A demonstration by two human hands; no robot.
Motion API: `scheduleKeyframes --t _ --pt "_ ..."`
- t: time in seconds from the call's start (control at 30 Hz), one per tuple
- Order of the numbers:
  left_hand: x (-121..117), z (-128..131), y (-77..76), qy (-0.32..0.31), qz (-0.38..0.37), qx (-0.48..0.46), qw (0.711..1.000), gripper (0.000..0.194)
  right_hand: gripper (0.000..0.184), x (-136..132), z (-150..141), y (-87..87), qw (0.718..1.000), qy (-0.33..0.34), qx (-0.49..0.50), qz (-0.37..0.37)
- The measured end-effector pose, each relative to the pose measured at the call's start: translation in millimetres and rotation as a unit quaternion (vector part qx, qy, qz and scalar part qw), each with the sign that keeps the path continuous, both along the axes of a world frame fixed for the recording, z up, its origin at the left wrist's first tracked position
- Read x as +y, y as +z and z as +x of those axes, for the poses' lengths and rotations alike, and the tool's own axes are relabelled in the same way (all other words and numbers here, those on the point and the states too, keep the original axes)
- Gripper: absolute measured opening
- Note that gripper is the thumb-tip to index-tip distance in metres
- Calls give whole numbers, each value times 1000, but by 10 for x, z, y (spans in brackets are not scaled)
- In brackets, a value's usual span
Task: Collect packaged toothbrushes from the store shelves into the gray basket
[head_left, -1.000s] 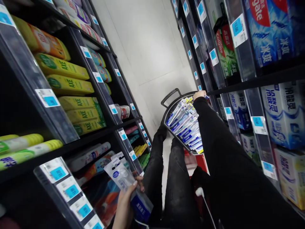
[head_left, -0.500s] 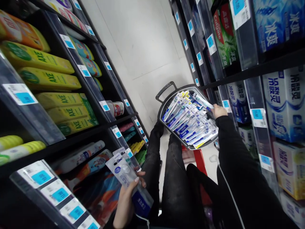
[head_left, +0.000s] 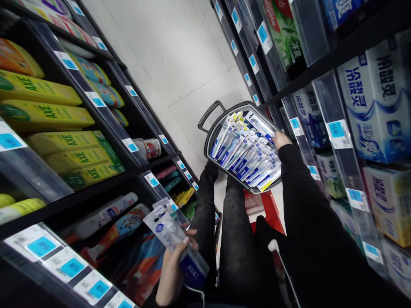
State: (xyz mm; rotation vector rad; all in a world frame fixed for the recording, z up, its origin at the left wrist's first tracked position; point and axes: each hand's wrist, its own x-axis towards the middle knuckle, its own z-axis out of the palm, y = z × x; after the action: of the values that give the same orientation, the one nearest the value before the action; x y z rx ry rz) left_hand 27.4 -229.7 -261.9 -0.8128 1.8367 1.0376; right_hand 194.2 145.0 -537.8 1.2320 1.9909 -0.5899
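My left hand (head_left: pixel 175 265) is closed around a few clear packs of toothbrushes (head_left: pixel 170 233) with blue lower ends, held low beside the left shelves. Farther ahead, a dark-rimmed shopping basket (head_left: pixel 207 147) is heaped with several similar toothbrush packs (head_left: pixel 245 149), mostly lying side by side. My right hand (head_left: pixel 282 139) reaches over the basket's right rim. Its fingers are closed at the near end of a toothbrush pack (head_left: pixel 260 125) on the top right of the heap; the fingertips are partly hidden. One basket handle (head_left: pixel 210 113) sticks out at the far left.
Shelves with yellow bottles (head_left: pixel 48 113) and price tags line my left. On my right are shelves of toothpaste boxes (head_left: pixel 369 102), close to my right arm. Pale floor (head_left: pixel 170 51) runs between them. A red object (head_left: pixel 271 209) lies under the basket beside my legs.
The view has shifted, so the basket and right shelves appear farther left and higher. My left hand still holds its packs. My right hand stays at the basket's right side, fingers over the heap.
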Motion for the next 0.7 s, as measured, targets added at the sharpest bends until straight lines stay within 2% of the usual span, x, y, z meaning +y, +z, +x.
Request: scheduleKeyframes --t 0.07,0.13,0.2,0.27,0.33,0.4,0.43,0.47,0.53,0.57,0.63,0.7 --pt "-3 50 -16 -6 12 -8 1000 51 34 14 -22 -28 999 -24 -1 34" --pt "-6 98 -37 -11 23 -9 1000 54 36 15 -33 64 995 -54 6 79" --pt "13 143 -74 -10 30 -3 999 58 37 -71 -37 314 987 -98 51 120" --pt "78 188 -134 -4 48 -2 999 61 34 -328 -57 707 970 -153 154 106" --pt "201 239 -217 1 86 -13 996 62 29 -775 -107 1173 934 -192 301 1" --pt "365 299 -313 -13 125 -17 992 60 30 -1335 -171 1604 864 -174 442 -166" --pt "450 332 -361 -29 137 -5 990 59 37 -1610 -198 1775 831 -148 482 -235" --pt "529 366 -407 -48 143 13 989 56 51 -1857 -215 1906 816 -115 496 -274" --pt "654 431 -487 -76 146 40 986 52 68 -2215 -209 2048 825 -104 496 -250" --pt "694 459 -518 -81 152 40 984 51 70 -2316 -187 2070 837 -107 488 -222" --pt "731 506 -564 -84 185 5 979 53 65 -2384 -122 2058 853 -121 475 -179" --pt "736 539 -587 -98 217 -16 971 55 60 -2334 -58 2029 854 -122 475 -173"
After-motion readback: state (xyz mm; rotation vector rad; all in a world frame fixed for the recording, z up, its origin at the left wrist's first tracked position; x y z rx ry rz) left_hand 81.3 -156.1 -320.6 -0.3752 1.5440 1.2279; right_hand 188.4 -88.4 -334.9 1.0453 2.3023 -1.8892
